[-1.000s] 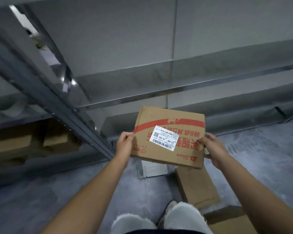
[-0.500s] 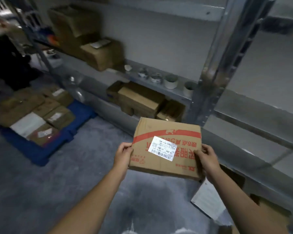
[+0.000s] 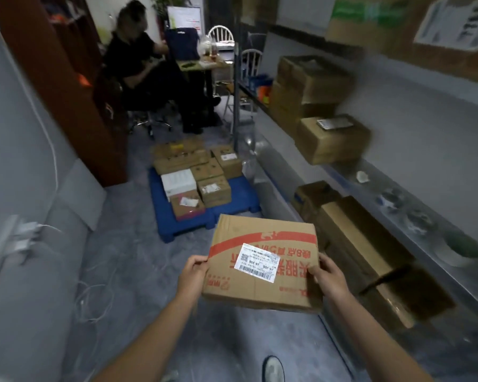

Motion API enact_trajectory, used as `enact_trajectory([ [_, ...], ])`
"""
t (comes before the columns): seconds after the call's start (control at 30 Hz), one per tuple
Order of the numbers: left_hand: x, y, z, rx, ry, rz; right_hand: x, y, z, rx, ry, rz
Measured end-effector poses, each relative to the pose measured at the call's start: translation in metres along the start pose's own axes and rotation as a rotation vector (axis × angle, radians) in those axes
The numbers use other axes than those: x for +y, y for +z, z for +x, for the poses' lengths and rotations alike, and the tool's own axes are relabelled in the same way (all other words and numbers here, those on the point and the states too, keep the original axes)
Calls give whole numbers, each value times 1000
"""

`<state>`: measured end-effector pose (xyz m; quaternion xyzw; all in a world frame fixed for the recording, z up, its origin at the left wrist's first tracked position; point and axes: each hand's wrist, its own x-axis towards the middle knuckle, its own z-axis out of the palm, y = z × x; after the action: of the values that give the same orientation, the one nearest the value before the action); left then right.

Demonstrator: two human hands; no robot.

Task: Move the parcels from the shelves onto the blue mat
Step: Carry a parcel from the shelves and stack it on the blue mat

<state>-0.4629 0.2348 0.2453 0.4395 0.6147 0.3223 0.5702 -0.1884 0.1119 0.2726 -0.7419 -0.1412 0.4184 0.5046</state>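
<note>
I hold a flat cardboard parcel (image 3: 262, 263) with a red band and a white barcode label in front of me, above the grey floor. My left hand (image 3: 192, 274) grips its left edge and my right hand (image 3: 327, 277) grips its right edge. Ahead on the floor lies the blue mat (image 3: 243, 197), with several brown and white parcels (image 3: 196, 175) stacked on its far and left parts. More cardboard parcels (image 3: 331, 139) sit on the metal shelves (image 3: 414, 194) along the right.
A seated person in black (image 3: 141, 67) is at a small table in the back, with white chairs (image 3: 221, 34) nearby. A grey wall with a white cable (image 3: 50, 139) runs along the left. My shoe (image 3: 272, 368) shows at the bottom.
My view has swung left from the shelf bay to the aisle, so the blue mat now lies straight ahead. Both hands still hold the parcel the same way.
</note>
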Motion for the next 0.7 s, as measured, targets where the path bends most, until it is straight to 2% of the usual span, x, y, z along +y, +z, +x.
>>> enact_trajectory([
  [0.33,39,5,87,263,-36,-123,-82,81,151,-314,-87,-211],
  [0.53,65,0,140,341,-71,-157,-121,148,216,-399,-71,-289],
  [0.7,76,-27,222,406,-116,-240,-145,233,266,-443,-38,-353],
])
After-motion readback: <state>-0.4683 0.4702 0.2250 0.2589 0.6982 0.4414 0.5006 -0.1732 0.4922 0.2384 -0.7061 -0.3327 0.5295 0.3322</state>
